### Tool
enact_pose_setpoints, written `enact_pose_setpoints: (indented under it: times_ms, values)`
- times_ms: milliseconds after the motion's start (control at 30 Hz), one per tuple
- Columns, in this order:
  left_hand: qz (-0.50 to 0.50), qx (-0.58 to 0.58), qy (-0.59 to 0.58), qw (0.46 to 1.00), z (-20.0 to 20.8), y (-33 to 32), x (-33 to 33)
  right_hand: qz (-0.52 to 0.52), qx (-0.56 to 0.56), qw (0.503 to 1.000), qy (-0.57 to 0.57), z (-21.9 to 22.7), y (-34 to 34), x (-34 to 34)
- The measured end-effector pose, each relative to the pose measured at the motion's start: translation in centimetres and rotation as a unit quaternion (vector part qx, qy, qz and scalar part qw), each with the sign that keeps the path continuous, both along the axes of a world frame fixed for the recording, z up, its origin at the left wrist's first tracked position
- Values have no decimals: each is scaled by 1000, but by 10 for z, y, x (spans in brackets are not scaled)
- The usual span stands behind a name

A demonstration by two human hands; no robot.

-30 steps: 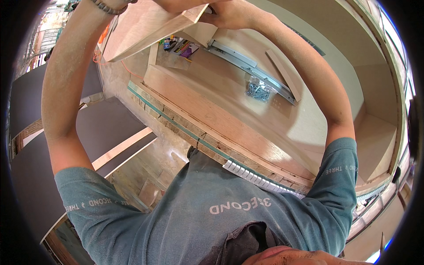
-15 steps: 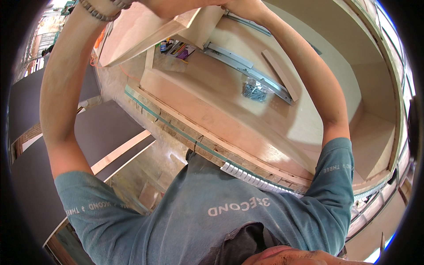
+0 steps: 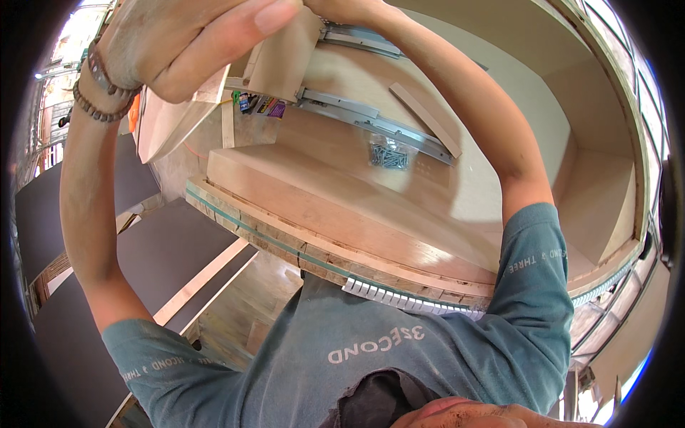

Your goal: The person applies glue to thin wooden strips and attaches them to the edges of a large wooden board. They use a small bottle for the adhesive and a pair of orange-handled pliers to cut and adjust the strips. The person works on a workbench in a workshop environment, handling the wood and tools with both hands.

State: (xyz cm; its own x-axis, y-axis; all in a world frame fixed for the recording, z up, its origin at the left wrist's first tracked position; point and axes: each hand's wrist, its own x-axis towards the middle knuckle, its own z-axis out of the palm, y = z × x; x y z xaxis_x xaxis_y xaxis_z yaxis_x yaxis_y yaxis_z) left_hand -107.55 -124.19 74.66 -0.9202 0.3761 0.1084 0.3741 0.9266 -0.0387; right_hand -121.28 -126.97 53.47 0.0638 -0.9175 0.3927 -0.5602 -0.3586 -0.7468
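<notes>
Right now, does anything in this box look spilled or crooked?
Nothing looks spilled; the bagged screws are contained. Only the wood strip seems slightly askew: it lies loose, at an angle to the metal rail beside the screws.

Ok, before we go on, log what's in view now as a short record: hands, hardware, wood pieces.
Left hand: upper left, in front of a wooden panel; grip unclear
Right hand: at the upper edge, partly cut off; grip unclear
Metal rails: one nearer, one farther, inside the wooden box
Screws: in a clear bag beside the nearer rail
Wood strip: in the box, right of the bag
</notes>
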Motion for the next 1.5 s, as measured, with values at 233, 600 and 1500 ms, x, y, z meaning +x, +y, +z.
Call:
enact_pose_setpoints:
  times_ms: [233,600,1500]
  values:
    - [-39,24,17,999,-4,-5,-10,-20,8,1000,18,3,0,-6]
    - [-58,18,20,998,-5,-6,-13,-34,-47,994,-97,-23,-13,-7]
    - [-41,-13,25,999,-11,-6,-9,-23,193,946,261,-123,115,-60]
